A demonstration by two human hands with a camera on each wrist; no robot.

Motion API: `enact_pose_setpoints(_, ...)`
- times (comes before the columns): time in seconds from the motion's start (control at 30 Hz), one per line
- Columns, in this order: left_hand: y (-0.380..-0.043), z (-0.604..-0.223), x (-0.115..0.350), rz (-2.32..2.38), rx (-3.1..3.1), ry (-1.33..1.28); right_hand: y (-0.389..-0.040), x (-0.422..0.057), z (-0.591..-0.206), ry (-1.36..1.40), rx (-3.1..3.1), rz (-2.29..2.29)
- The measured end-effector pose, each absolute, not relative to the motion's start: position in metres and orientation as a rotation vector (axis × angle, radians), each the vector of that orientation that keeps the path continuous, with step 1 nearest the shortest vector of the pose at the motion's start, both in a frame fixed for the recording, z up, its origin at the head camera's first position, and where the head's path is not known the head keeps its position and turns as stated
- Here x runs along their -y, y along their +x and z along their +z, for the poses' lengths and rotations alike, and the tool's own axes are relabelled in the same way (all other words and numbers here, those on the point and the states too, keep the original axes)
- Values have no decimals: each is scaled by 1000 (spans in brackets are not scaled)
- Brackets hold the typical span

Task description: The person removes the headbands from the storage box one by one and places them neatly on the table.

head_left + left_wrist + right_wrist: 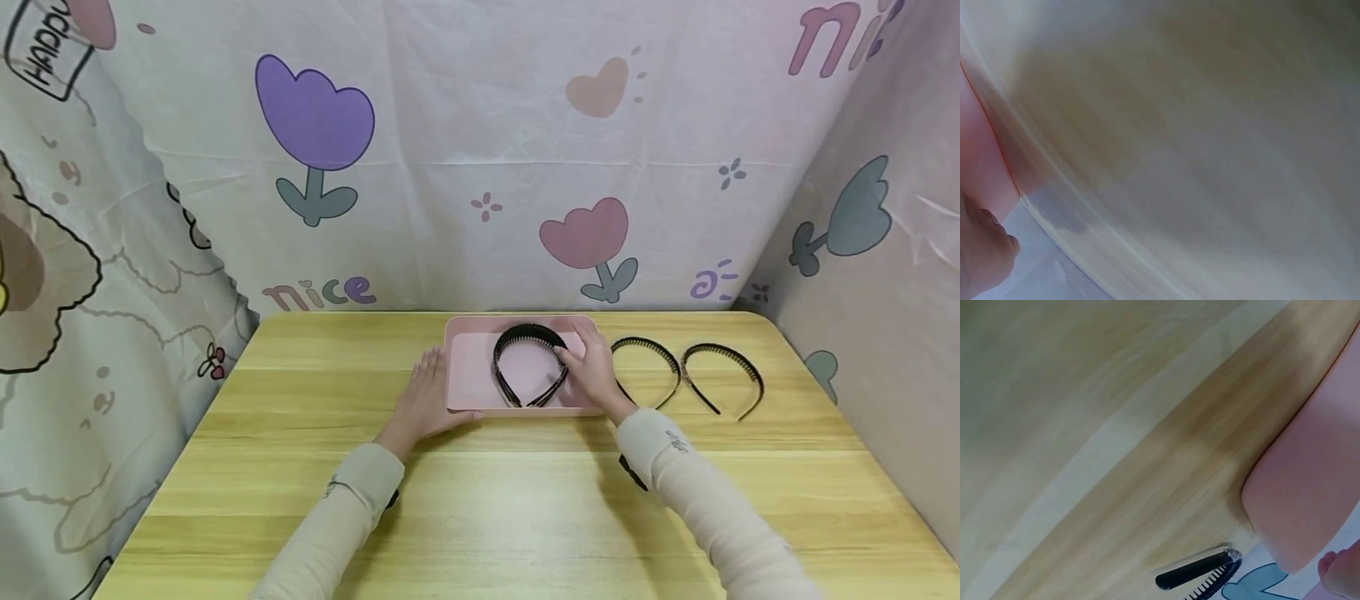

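Left hand (pixel 426 402), fingers straight, rests against pink box (pixel 468 367); right hand (pixel 595 372) is at black headbands (pixel 528 332) inside, pinched or released unclear; best keep them nested, box steady

Both forearms (pixel 330 521) reach forward, the left fingers (pixel 427 372) straight.

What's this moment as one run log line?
left hand: against left side of pink tray | right hand: at right edge of black headbands in tray | two more headbands: on table, right of tray
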State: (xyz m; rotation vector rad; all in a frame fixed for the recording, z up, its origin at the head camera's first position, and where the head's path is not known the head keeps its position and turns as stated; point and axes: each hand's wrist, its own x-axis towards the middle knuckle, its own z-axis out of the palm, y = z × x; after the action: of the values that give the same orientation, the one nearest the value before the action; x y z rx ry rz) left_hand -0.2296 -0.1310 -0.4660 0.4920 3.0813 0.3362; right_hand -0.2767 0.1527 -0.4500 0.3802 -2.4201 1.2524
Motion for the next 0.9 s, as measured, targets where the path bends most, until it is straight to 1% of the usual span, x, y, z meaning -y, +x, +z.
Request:
enact_pose_setpoints(0.13,-230,-466,131,338,-3083,499,-280,-148,-448,394,2420,1333)
enact_pose_setpoints(0.23,-229,-466,132,347,-3086,501,-281,-144,-444,363,2461,1307)
enact_pose_setpoints(0.6,-229,-466,131,357,-3081,498,-289,-136,-450,157,2595,1078)
enact_pose_setpoints(0.9,-230,-466,131,405,-3076,491,-294,-131,-451,36,2638,1075)
